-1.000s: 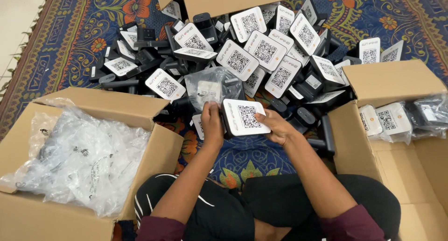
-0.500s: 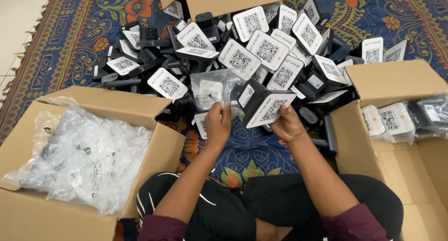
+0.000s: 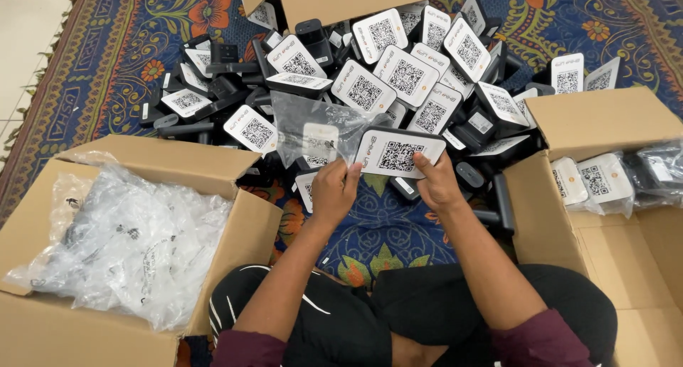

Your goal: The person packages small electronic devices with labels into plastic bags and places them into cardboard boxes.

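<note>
My right hand (image 3: pixel 437 183) grips a black device with a white code-printed face (image 3: pixel 398 153), held flat and turned toward me. My left hand (image 3: pixel 334 190) pinches the edge of a clear plastic bag (image 3: pixel 313 129) that hangs open just left of the device, and its fingertips touch the device's left corner. Both hands hover over the near edge of a big pile of the same black devices (image 3: pixel 398 75) heaped on a patterned blue rug (image 3: pixel 388 232).
A cardboard box of crumpled clear bags (image 3: pixel 124 242) stands at my left. Another cardboard box (image 3: pixel 605 125) at my right holds several bagged devices (image 3: pixel 594 178). A third box (image 3: pixel 334 1) lies behind the pile. My crossed legs fill the bottom of the view.
The device was tilted on edge half a second ago and now lies flat with its code face up. The clear bag has been lifted and spread open beside it.
</note>
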